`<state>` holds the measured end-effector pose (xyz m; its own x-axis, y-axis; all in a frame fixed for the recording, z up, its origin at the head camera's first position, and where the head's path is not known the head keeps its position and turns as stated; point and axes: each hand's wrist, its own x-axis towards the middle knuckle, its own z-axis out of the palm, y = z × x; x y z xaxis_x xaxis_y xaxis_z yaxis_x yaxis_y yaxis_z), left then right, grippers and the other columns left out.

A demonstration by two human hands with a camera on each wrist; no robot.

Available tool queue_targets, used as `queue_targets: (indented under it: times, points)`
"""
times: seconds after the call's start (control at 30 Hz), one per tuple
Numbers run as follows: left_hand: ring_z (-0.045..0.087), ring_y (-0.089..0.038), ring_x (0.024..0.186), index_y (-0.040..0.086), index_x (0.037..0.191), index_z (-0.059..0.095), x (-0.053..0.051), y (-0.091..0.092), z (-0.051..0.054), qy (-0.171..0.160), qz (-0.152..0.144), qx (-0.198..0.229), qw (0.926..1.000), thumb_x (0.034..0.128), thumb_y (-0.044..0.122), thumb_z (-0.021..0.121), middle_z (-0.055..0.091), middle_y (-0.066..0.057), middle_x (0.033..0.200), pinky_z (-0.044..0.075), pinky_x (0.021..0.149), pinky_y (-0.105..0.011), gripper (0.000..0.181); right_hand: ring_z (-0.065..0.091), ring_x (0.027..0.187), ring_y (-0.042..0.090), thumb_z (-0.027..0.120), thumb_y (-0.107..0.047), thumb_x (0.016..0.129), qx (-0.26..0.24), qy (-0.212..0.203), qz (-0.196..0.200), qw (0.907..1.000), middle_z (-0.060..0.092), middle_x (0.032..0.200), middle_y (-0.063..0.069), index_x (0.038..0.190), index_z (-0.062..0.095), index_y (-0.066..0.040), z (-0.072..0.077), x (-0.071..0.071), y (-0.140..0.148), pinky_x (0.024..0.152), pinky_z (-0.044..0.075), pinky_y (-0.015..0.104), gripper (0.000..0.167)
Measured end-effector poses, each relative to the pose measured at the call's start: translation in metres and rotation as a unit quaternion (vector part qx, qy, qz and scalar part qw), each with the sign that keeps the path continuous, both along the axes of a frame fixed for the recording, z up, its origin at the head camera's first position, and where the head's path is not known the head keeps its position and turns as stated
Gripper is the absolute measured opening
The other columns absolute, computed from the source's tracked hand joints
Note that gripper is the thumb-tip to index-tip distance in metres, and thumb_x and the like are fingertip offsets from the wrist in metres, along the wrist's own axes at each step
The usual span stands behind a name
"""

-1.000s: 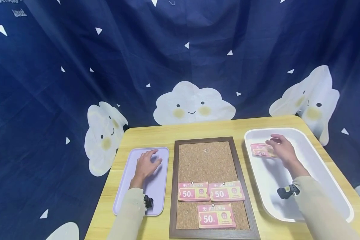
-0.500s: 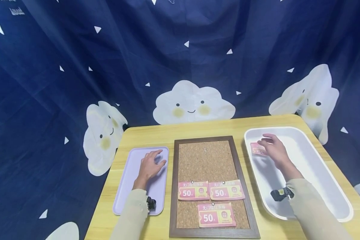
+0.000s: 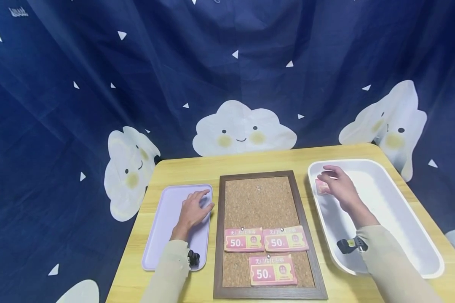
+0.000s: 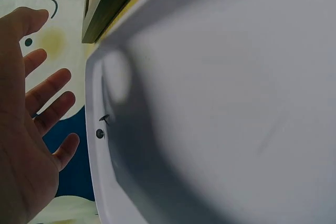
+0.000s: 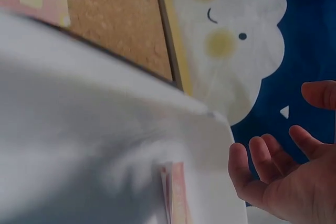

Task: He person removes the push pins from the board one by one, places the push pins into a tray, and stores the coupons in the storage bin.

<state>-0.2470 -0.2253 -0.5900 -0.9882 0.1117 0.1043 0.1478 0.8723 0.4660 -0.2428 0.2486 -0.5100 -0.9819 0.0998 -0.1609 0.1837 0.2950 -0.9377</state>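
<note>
Head view: both half spread, empty, left grip (image 3: 193,210) borders lilac tray edge (image 3: 209,226), right grip (image 3: 340,187) white tray edge (image 3: 349,160).

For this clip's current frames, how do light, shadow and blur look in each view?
Head view: bright and mostly crisp, the large 50s on the pinned coupons readable, their finest print not; left wrist view: dim, with a broad soft-edged shadow across the purple tray, which looks greyish; right wrist view: the white tray looks soft and shadowed, its paper slips slightly blurred.
</note>
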Motion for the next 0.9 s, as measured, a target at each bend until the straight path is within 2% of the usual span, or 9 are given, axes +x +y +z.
queue_targets:
  times: [0.1,0.23,0.3,0.4,0.53,0.63,0.73,0.9]
  points:
    - [0.050,-0.027,0.125,0.025,0.137,0.053,0.000,0.003,0.000,0.001,-0.006,-0.003,1.0000,0.0838,0.048,0.066,0.058,-0.002,0.135,0.035,0.104,-0.055,0.059,0.053,0.089,-0.010,0.053,-0.032,0.097,0.006,-0.001,0.006,1.0000,0.043,0.142,0.025,0.145,0.032,-0.001,0.002,0.001,-0.007,0.082,0.054,0.026,0.061]
    - [0.050,-0.026,0.127,0.026,0.138,0.052,0.000,0.007,-0.002,-0.005,-0.014,-0.011,0.9998,0.0841,0.048,0.066,0.057,-0.002,0.137,0.036,0.104,-0.054,0.059,0.056,0.110,0.016,0.052,-0.031,0.098,0.015,-0.008,0.020,0.9997,0.044,0.142,0.025,0.146,0.032,-0.002,0.003,0.002,-0.017,0.092,0.052,0.040,0.060]
    - [0.050,-0.026,0.126,0.026,0.137,0.053,0.001,0.008,-0.002,-0.009,-0.015,-0.010,0.9998,0.0839,0.046,0.067,0.057,-0.002,0.137,0.036,0.104,-0.053,0.059,0.052,0.119,0.031,0.052,-0.030,0.098,0.011,-0.008,0.028,0.9995,0.043,0.142,0.026,0.146,0.032,-0.002,0.002,0.002,-0.020,0.095,0.050,0.045,0.059]
    - [0.050,-0.026,0.126,0.027,0.137,0.053,0.002,0.011,-0.002,-0.009,-0.016,-0.006,0.9998,0.0833,0.046,0.068,0.057,-0.002,0.137,0.036,0.103,-0.053,0.059,0.047,0.125,0.041,0.052,-0.029,0.098,0.003,-0.007,0.039,0.9992,0.042,0.142,0.028,0.147,0.031,-0.002,0.001,0.004,-0.025,0.097,0.048,0.051,0.060]
    - [0.051,-0.026,0.126,0.027,0.136,0.054,0.004,0.014,-0.003,-0.004,-0.021,-0.005,0.9998,0.0823,0.047,0.069,0.057,-0.002,0.137,0.037,0.103,-0.053,0.059,0.048,0.125,0.043,0.051,-0.028,0.098,0.003,-0.002,0.047,0.9989,0.044,0.141,0.028,0.146,0.031,-0.003,0.000,0.005,-0.031,0.094,0.050,0.046,0.058]
    - [0.051,-0.027,0.126,0.026,0.136,0.055,0.005,0.015,-0.004,-0.004,-0.023,-0.007,0.9997,0.0825,0.047,0.069,0.058,-0.003,0.136,0.037,0.103,-0.054,0.059,0.050,0.125,0.042,0.051,-0.028,0.099,0.009,-0.001,0.053,0.9986,0.045,0.141,0.027,0.146,0.031,-0.004,0.000,0.007,-0.034,0.086,0.052,0.033,0.056]
    - [0.051,-0.027,0.127,0.026,0.136,0.055,0.006,0.016,-0.003,-0.006,-0.025,-0.008,0.9996,0.0831,0.048,0.068,0.058,-0.003,0.136,0.037,0.103,-0.054,0.059,0.050,0.126,0.041,0.051,-0.028,0.099,0.016,-0.001,0.060,0.9981,0.044,0.142,0.027,0.146,0.031,-0.003,-0.001,0.008,-0.036,0.083,0.051,0.027,0.057]
    - [0.051,-0.027,0.127,0.024,0.135,0.055,0.009,0.018,-0.001,-0.004,-0.031,-0.006,0.9995,0.0831,0.049,0.067,0.058,-0.003,0.135,0.036,0.105,-0.053,0.059,0.048,0.128,0.041,0.053,-0.026,0.098,0.031,0.001,0.073,0.9969,0.044,0.141,0.026,0.145,0.032,-0.002,-0.003,0.009,-0.040,0.089,0.051,0.034,0.057]
